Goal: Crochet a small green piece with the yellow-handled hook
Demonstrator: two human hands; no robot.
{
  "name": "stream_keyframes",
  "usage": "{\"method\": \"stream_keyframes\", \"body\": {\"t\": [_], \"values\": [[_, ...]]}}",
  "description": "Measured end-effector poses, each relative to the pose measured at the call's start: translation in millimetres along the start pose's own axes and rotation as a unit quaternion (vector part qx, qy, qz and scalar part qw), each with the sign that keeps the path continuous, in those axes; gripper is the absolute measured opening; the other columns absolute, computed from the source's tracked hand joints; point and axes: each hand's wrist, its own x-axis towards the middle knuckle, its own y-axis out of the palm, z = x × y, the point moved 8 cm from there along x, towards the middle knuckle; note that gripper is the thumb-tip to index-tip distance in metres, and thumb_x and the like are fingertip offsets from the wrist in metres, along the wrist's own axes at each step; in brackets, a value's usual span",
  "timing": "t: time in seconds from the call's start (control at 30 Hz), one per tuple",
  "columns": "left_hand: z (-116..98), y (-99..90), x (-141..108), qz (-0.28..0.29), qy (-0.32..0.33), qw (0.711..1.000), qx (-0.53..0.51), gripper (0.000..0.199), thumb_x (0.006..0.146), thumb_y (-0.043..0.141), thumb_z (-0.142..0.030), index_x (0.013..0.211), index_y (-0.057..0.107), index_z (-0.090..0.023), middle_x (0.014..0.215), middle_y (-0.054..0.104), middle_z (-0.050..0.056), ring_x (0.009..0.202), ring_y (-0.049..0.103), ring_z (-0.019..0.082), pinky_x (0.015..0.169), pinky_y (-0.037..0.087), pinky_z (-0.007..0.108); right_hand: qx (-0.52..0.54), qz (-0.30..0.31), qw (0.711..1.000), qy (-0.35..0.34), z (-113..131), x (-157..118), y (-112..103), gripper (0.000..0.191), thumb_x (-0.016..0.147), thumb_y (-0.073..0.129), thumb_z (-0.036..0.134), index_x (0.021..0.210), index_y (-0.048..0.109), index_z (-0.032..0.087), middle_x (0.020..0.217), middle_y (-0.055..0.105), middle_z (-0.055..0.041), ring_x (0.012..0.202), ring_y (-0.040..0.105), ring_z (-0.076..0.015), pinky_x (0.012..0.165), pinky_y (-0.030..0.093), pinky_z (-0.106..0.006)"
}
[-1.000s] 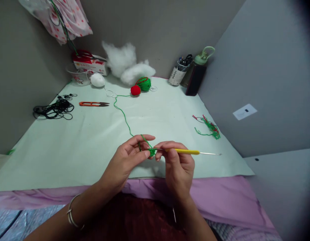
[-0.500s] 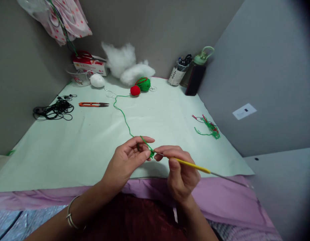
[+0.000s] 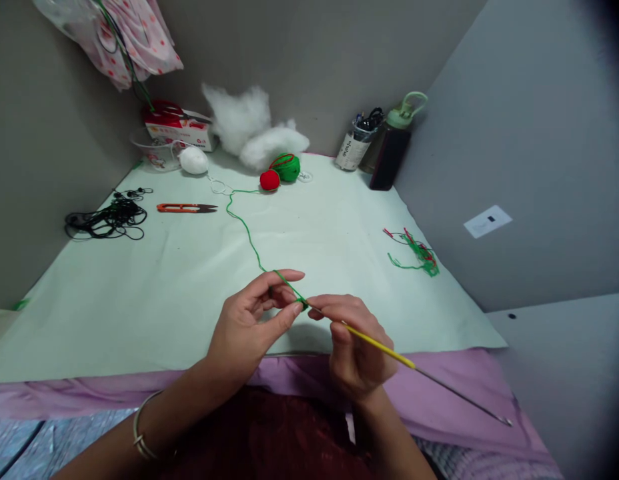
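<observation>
Near the table's front edge, my left hand [image 3: 249, 320] pinches a small green crocheted piece [image 3: 303, 304] between thumb and fingers. Green yarn [image 3: 250, 240] runs over its raised index finger and back across the table toward the green yarn ball [image 3: 288, 167]. A crochet hook with a yellow grip [image 3: 379, 344] is held by my right hand [image 3: 359, 343], its working tip at the green piece. The hook's far metal end points down to the right. Beside the green ball lies a small red ball [image 3: 269, 180].
Orange snips [image 3: 187, 208] and tangled black cord [image 3: 109, 219] lie at left. At the back are white stuffing [image 3: 244, 123], a white ball [image 3: 193, 161], a pen cup [image 3: 353, 148] and a dark phone [image 3: 390, 159]. Yarn scraps [image 3: 422, 257] lie at right.
The hook's far end has swung downward and slightly right. My right hand has shifted a little left, and my left hand's fingers have moved slightly left and up.
</observation>
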Motion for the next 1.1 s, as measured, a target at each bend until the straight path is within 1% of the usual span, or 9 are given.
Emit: {"method": "stream_keyframes", "body": {"t": [0.13, 0.27, 0.33, 0.4, 0.5, 0.57, 0.67, 0.77, 1.1], "values": [[3.4, 2.9, 0.7, 0.009, -0.004, 1.000, -0.028, 0.031, 0.083, 0.084, -0.016, 0.113, 0.080, -0.024, 0.080, 0.068, -0.004, 0.078, 0.066, 0.012, 0.079, 0.054, 0.023, -0.121, 0.030, 0.990, -0.067, 8.5, -5.6, 9.5, 0.025, 0.108, 0.053, 0.019, 0.127, 0.070, 0.023, 0.108, 0.081, -0.0089, 0.094, 0.079, -0.0198, 0.074, 0.068, -0.032], [15.3, 14.4, -0.6, 0.071, -0.094, 0.980, -0.159, 0.038, 0.085, 0.086, -0.024, 0.122, 0.077, -0.022, 0.076, 0.066, -0.004, 0.069, 0.062, 0.010, 0.070, 0.052, 0.021, -0.210, -0.004, 0.972, -0.104, 13.1, -14.4, 13.3, 0.039, 0.099, 0.067, 0.010, 0.135, 0.071, 0.027, 0.115, 0.077, -0.0072, 0.104, 0.077, -0.0212, 0.081, 0.068, -0.033], [20.4, 19.6, -2.9, 0.100, -0.156, 0.958, -0.220, 0.041, 0.084, 0.087, -0.028, 0.123, 0.078, -0.019, 0.073, 0.063, -0.004, 0.063, 0.057, 0.008, 0.065, 0.050, 0.019, -0.195, -0.012, 0.976, -0.102, 13.8, -14.0, 12.4, 0.040, 0.099, 0.067, 0.009, 0.134, 0.072, 0.027, 0.116, 0.075, -0.0075, 0.104, 0.076, -0.0215, 0.080, 0.068, -0.034], [21.2, 17.7, -3.0, 0.097, -0.179, 0.949, -0.241, 0.041, 0.084, 0.088, -0.027, 0.122, 0.079, -0.017, 0.074, 0.062, -0.003, 0.061, 0.053, 0.006, 0.061, 0.048, 0.018, -0.118, -0.014, 0.991, -0.056, 9.5, -9.3, 8.2, 0.034, 0.102, 0.062, 0.010, 0.130, 0.073, 0.026, 0.112, 0.076, -0.0075, 0.099, 0.075, -0.0209, 0.078, 0.067, -0.035], [13.5, 8.2, 1.3, 0.072, -0.123, 0.968, -0.205, 0.037, 0.084, 0.086, -0.021, 0.121, 0.080, -0.019, 0.079, 0.063, -0.003, 0.063, 0.056, 0.007, 0.061, 0.048, 0.018, 0.041, -0.055, 0.994, 0.080, -6.9, -3.1, -0.8, 0.026, 0.105, 0.057, 0.014, 0.116, 0.076, 0.026, 0.097, 0.076, -0.0053, 0.084, 0.073, -0.0190, 0.071, 0.063, -0.035], [8.4, 5.6, 2.7, 0.070, -0.076, 0.980, -0.168, 0.035, 0.086, 0.085, -0.020, 0.121, 0.080, -0.021, 0.083, 0.065, -0.002, 0.067, 0.059, 0.008, 0.062, 0.050, 0.019, 0.146, -0.088, 0.973, 0.156, -18.0, -2.6, -0.6, 0.021, 0.105, 0.058, 0.017, 0.107, 0.077, 0.025, 0.091, 0.074, -0.0036, 0.074, 0.070, -0.0162, 0.066, 0.060, -0.032], [6.6, 4.1, 3.0, 0.068, -0.043, 0.989, -0.126, 0.034, 0.088, 0.081, -0.018, 0.121, 0.079, -0.024, 0.087, 0.066, -0.002, 0.071, 0.061, 0.009, 0.064, 0.052, 0.020, 0.256, -0.109, 0.933, 0.226, -30.8, -3.9, 8.2, 0.018, 0.105, 0.061, 0.022, 0.098, 0.078, 0.024, 0.089, 0.073, -0.0024, 0.065, 0.067, -0.0124, 0.060, 0.057, -0.028], [4.1, -0.1, 3.5, 0.056, -0.025, 0.994, -0.089, 0.033, 0.088, 0.080, -0.017, 0.121, 0.077, -0.024, 0.083, 0.065, -0.004, 0.070, 0.061, 0.008, 0.068, 0.052, 0.020, 0.261, -0.107, 0.930, 0.237, -33.8, -4.7, 11.3, 0.018, 0.104, 0.062, 0.021, 0.099, 0.080, 0.024, 0.090, 0.073, -0.0019, 0.067, 0.068, -0.0116, 0.063, 0.056, -0.027], [-11.5, -6.6, 1.6, 0.006, 0.018, 0.999, 0.028, 0.032, 0.080, 0.076, -0.013, 0.111, 0.076, -0.020, 0.076, 0.066, -0.004, 0.071, 0.063, 0.011, 0.071, 0.053, 0.023, 0.143, -0.082, 0.971, 0.175, -13.0, -7.0, -2.4, 0.027, 0.102, 0.059, 0.011, 0.109, 0.081, 0.026, 0.088, 0.074, -0.0011, 0.076, 0.068, -0.0143, 0.068, 0.056, -0.030]]}}
